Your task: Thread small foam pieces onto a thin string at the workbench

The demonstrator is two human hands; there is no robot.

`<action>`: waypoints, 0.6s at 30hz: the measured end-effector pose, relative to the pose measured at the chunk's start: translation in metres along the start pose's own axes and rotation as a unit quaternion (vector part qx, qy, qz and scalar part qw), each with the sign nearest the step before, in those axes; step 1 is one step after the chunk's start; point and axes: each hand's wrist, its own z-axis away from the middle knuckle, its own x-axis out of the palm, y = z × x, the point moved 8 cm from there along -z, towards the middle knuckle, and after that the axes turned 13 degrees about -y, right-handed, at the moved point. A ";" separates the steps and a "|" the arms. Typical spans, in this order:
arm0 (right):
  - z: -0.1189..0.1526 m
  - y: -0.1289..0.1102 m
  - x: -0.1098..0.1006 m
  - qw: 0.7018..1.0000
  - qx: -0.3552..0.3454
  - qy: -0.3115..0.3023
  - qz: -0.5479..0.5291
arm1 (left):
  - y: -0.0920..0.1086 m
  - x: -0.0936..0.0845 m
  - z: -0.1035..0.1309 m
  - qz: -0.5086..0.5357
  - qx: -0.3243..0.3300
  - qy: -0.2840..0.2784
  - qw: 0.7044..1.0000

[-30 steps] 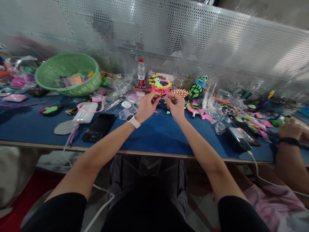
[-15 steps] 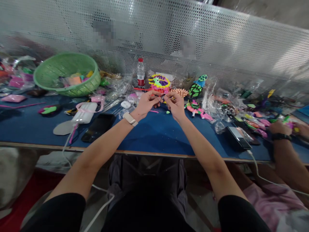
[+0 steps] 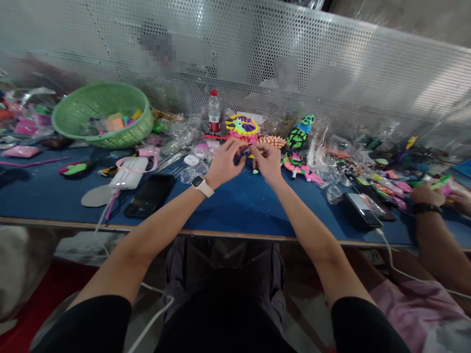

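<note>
My left hand (image 3: 227,161), a watch on its wrist, has its fingers curled in a pinch above the blue table (image 3: 235,211). Facing it, my right hand (image 3: 268,161) is also pinched, and the fingertips of both nearly meet. Whatever lies between them is small and dark, too small to name. Just behind the hands stands a yellow, purple and pink clay figure (image 3: 243,125). A spiky peach piece (image 3: 272,141) is beyond my right hand, and a small green bit (image 3: 255,171) lies below the fingers.
On the left are a green basket (image 3: 106,139), a white power bank (image 3: 129,172) and a black phone (image 3: 149,195). A bottle (image 3: 214,112) stands behind. Rightward are a pink-green figure (image 3: 297,164), plastic bags, a black device (image 3: 362,211) and another person's hands (image 3: 429,195).
My left hand has rolled at the wrist, so the watch face now shows and the back of the hand is turned more upward. My right hand has barely moved.
</note>
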 end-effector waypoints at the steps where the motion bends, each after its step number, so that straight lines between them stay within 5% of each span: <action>1: 0.000 0.002 -0.001 1.000 0.003 0.004 0.001 | 0.005 0.001 0.001 -0.040 0.016 -0.002 0.999; 8: 0.000 -0.003 -0.006 0.998 -0.015 0.039 0.056 | 0.003 0.002 0.004 -0.133 0.032 -0.002 0.991; 18: 0.009 -0.016 -0.010 0.988 -0.075 0.066 0.115 | 0.002 0.013 -0.002 0.006 0.025 -0.035 0.999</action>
